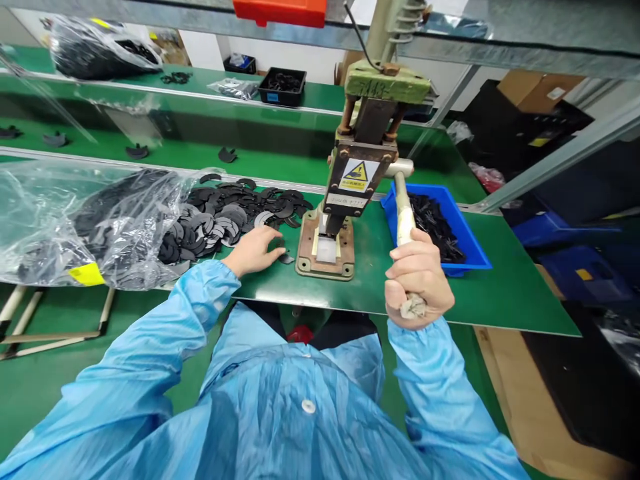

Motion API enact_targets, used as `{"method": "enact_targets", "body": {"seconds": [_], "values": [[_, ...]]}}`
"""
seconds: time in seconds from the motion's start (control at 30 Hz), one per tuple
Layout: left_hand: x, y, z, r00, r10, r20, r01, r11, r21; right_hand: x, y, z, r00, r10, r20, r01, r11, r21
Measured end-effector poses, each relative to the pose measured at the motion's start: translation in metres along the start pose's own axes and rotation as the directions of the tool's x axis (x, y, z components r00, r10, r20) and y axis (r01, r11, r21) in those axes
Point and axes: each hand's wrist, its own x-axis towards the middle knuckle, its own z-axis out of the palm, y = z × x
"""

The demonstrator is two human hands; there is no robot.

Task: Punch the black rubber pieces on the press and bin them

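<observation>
While my right hand (419,277) is wrapped tight around the lever (404,212) of the hand press (361,170), fist fully closed on its padded end, my left hand (256,250) lies flat and loosely open on the bench (510,293), fingertips resting on a small black piece (287,257) just beside the press base (325,252). That closeness is my main worry: if I pull the lever down while those fingers are sliding the piece under the ram, they could get pinched, and the yellow warning label (356,176) on the press head says as much. The piece could also go in crooked and come out badly stamped, since I hold it only with light fingertip pressure.

Behind my left hand, toward the back edge of the bench, the heap of black parts (227,213) spills from a clear plastic bag (75,227); a careless sweep of my sleeve could drag parts off the front edge. The blue bin (463,233) sits at the right side, just behind the lever, so my swing might knock it.

I cannot see the die itself clearly; only a pale plate shows under the ram. The exact shape of the piece under my fingers is hard to make out, the bag's glare hides much of what it holds, and the top of the press is cut off.
</observation>
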Motion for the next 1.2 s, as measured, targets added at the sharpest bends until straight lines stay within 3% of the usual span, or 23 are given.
{"method": "enact_targets", "body": {"seconds": [0.2,0.33,0.4,0.5,0.63,0.77,0.9,1.07,1.2], "values": [[-0.010,0.007,0.018,0.996,-0.075,0.039,0.073,0.996,0.057,0.000,-0.002,0.002,1.000,0.014,-0.013,-0.014,1.000,-0.003],[0.000,0.009,0.030,0.981,-0.176,0.082,0.187,0.971,-0.151,0.001,-0.002,0.001,1.000,0.009,-0.002,-0.009,1.000,0.002],[0.004,0.009,0.033,0.964,-0.249,0.097,0.267,0.901,-0.342,0.000,-0.002,0.000,1.000,0.006,0.004,-0.006,1.000,0.007],[0.009,0.013,0.034,0.940,-0.330,0.084,0.309,0.725,-0.616,0.000,-0.002,0.001,1.000,0.015,0.000,-0.015,1.000,0.010],[0.027,0.025,0.023,0.927,-0.355,0.118,0.306,0.539,-0.785,-0.001,-0.001,0.002,1.000,0.004,-0.011,-0.004,1.000,0.019],[0.051,0.046,0.014,0.934,-0.295,0.200,0.335,0.536,-0.775,-0.001,0.001,0.002,1.000,-0.024,-0.015,0.024,0.999,0.029],[0.073,0.063,0.019,0.925,-0.259,0.277,0.377,0.543,-0.750,0.000,0.000,0.001,1.000,-0.024,0.002,0.024,1.000,0.019],[0.092,0.066,0.028,0.902,-0.214,0.374,0.431,0.481,-0.764,-0.001,-0.001,0.002,1.000,0.007,-0.007,-0.007,1.000,0.009],[0.100,0.065,0.022,0.882,-0.146,0.448,0.454,0.517,-0.726,-0.002,-0.001,0.004,1.000,0.001,-0.026,0.000,1.000,0.022]]}}
